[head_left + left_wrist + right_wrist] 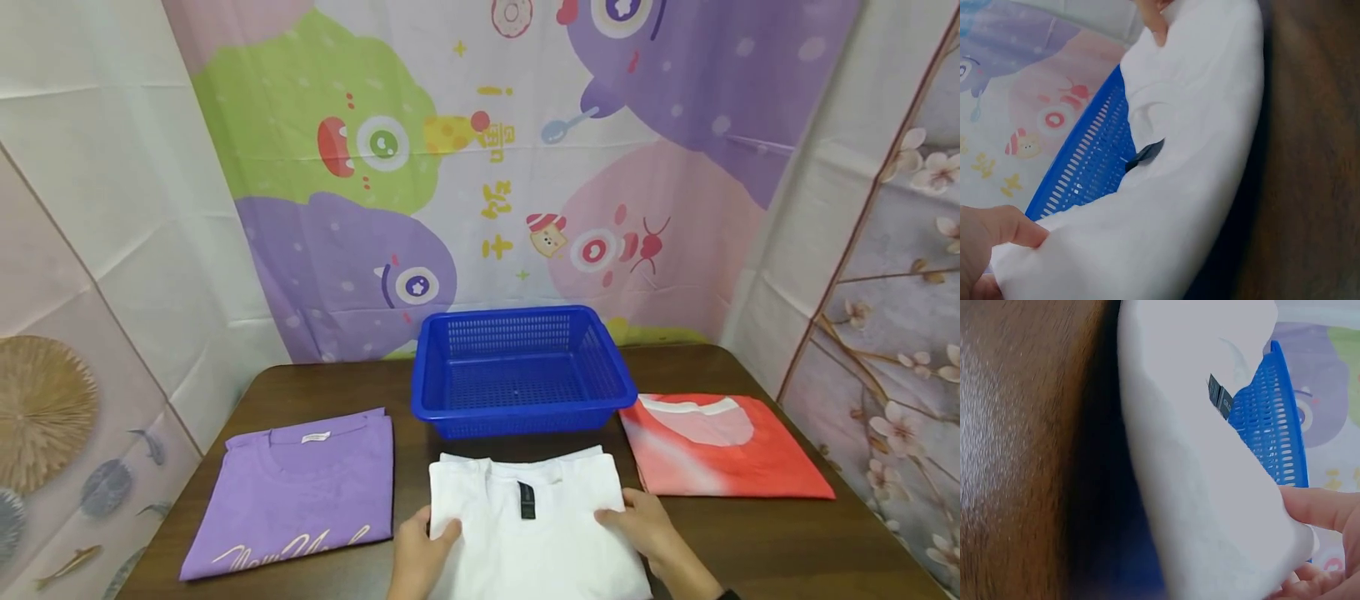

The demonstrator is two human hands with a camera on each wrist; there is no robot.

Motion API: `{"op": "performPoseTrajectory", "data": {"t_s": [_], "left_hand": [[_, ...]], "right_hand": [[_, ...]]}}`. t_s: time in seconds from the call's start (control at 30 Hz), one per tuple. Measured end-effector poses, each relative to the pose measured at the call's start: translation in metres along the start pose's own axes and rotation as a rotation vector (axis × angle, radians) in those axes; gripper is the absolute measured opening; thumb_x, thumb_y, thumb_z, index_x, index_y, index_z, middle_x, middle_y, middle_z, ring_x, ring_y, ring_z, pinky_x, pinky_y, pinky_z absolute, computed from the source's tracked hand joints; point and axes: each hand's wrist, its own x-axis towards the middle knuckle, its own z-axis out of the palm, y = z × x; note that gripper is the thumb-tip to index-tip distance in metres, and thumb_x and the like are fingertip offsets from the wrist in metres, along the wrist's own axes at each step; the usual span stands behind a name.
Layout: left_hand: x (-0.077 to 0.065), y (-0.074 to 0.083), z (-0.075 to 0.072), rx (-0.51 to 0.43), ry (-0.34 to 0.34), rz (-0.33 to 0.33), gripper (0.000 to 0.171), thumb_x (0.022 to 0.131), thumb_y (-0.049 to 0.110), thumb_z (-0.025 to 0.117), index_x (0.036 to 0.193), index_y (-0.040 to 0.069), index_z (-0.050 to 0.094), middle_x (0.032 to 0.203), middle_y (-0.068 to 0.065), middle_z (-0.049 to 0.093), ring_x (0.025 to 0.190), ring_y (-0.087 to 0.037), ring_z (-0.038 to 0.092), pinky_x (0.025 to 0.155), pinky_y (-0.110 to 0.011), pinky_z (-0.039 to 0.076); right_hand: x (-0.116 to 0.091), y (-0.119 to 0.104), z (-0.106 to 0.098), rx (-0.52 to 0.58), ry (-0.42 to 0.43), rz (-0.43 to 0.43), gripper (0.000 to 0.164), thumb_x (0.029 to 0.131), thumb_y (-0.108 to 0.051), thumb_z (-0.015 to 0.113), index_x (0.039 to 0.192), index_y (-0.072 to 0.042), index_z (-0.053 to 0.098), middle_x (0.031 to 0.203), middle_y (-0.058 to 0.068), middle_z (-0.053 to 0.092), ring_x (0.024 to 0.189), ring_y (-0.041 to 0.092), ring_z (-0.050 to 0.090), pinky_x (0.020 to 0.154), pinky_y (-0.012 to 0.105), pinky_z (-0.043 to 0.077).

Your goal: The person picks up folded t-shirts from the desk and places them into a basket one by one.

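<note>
A folded white T-shirt with a black neck label is held between both hands at the front of the table. My left hand pinches its left side, thumb on top and fingers beneath. On the opposite side my right hand pinches the cloth the same way. Both wrist views show the white T-shirt raised off the wood, with a dark gap under its folded edge. Behind it stands a blue plastic basket with slotted walls and nothing inside.
A folded purple T-shirt with pale lettering lies on the left of the brown table. To the right is a folded red and white T-shirt, its corner close to the basket. A cartoon-printed curtain hangs behind the table.
</note>
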Motion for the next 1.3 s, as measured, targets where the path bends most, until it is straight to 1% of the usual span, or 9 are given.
{"op": "performPoseTrajectory", "data": {"t_s": [0.27, 0.37, 0.5, 0.7, 0.83, 0.93, 1.03, 1.13, 1.3], "left_hand": [[-0.005, 0.005, -0.004, -0.090, 0.004, 0.000, 0.030, 0.076, 0.008, 0.069, 0.100, -0.009, 0.067, 0.084, -0.018, 0.072, 0.068, -0.004, 0.058, 0.061, -0.020, 0.049], [-0.007, 0.006, -0.008, -0.122, 0.011, 0.005, 0.030, 0.076, 0.008, 0.070, 0.101, -0.009, 0.066, 0.083, -0.017, 0.072, 0.066, 0.001, 0.055, 0.061, -0.019, 0.048], [-0.009, 0.007, -0.011, -0.137, 0.016, 0.008, 0.031, 0.076, 0.007, 0.070, 0.101, -0.009, 0.066, 0.083, -0.018, 0.072, 0.065, 0.004, 0.053, 0.061, -0.019, 0.048], [-0.008, 0.009, -0.015, -0.142, 0.000, 0.022, 0.033, 0.076, 0.007, 0.070, 0.104, -0.011, 0.066, 0.087, -0.021, 0.072, 0.068, 0.005, 0.055, 0.062, -0.019, 0.049], [-0.007, 0.011, -0.018, -0.143, -0.007, 0.020, 0.033, 0.077, 0.008, 0.071, 0.105, -0.009, 0.066, 0.090, -0.020, 0.073, 0.071, 0.005, 0.056, 0.064, -0.018, 0.050], [-0.006, 0.014, -0.019, -0.128, -0.006, 0.037, 0.033, 0.078, 0.008, 0.072, 0.105, -0.009, 0.066, 0.091, -0.020, 0.073, 0.072, 0.003, 0.058, 0.064, -0.018, 0.050], [-0.003, 0.019, -0.020, -0.106, -0.002, 0.059, 0.033, 0.078, 0.007, 0.072, 0.106, -0.009, 0.066, 0.093, -0.020, 0.073, 0.076, -0.003, 0.062, 0.064, -0.018, 0.051], [0.001, 0.023, -0.022, -0.099, -0.008, 0.064, 0.034, 0.078, 0.006, 0.072, 0.108, -0.010, 0.066, 0.096, -0.021, 0.073, 0.080, -0.009, 0.065, 0.065, -0.018, 0.052], [0.006, 0.029, -0.024, -0.114, -0.021, 0.066, 0.032, 0.078, 0.004, 0.073, 0.106, -0.011, 0.066, 0.094, -0.022, 0.073, 0.076, -0.006, 0.064, 0.064, -0.017, 0.052]], "right_hand": [[-0.012, -0.007, -0.002, 0.084, -0.010, -0.048, 0.039, 0.078, -0.002, 0.067, 0.113, 0.012, 0.058, 0.087, 0.020, 0.073, 0.065, 0.018, 0.066, 0.061, 0.033, 0.054], [-0.016, -0.011, -0.001, 0.095, 0.004, -0.050, 0.041, 0.078, -0.002, 0.068, 0.116, 0.012, 0.058, 0.090, 0.022, 0.073, 0.067, 0.019, 0.066, 0.062, 0.034, 0.055], [-0.019, -0.015, -0.002, 0.086, 0.017, -0.050, 0.044, 0.078, -0.001, 0.069, 0.118, 0.012, 0.057, 0.095, 0.024, 0.073, 0.070, 0.020, 0.067, 0.063, 0.034, 0.055], [-0.021, -0.022, -0.006, 0.063, 0.010, -0.059, 0.046, 0.079, -0.003, 0.070, 0.121, 0.010, 0.056, 0.101, 0.026, 0.072, 0.076, 0.021, 0.068, 0.066, 0.035, 0.055], [-0.022, -0.028, -0.010, 0.044, 0.007, -0.068, 0.048, 0.079, -0.003, 0.071, 0.122, 0.011, 0.056, 0.102, 0.025, 0.072, 0.078, 0.021, 0.068, 0.068, 0.037, 0.056], [-0.023, -0.032, -0.014, 0.035, 0.010, -0.079, 0.047, 0.080, -0.004, 0.071, 0.122, 0.011, 0.057, 0.102, 0.024, 0.072, 0.078, 0.020, 0.068, 0.069, 0.036, 0.057], [-0.022, -0.035, -0.018, 0.036, 0.009, -0.098, 0.048, 0.080, -0.005, 0.071, 0.123, 0.011, 0.056, 0.102, 0.024, 0.072, 0.079, 0.018, 0.068, 0.069, 0.035, 0.057], [-0.021, -0.038, -0.021, 0.033, 0.005, -0.107, 0.050, 0.081, -0.006, 0.071, 0.125, 0.011, 0.055, 0.103, 0.023, 0.072, 0.080, 0.017, 0.068, 0.069, 0.033, 0.057], [-0.018, -0.044, -0.025, 0.016, 0.006, -0.126, 0.052, 0.082, -0.007, 0.071, 0.127, 0.012, 0.053, 0.108, 0.026, 0.070, 0.083, 0.018, 0.069, 0.072, 0.035, 0.057]]}}
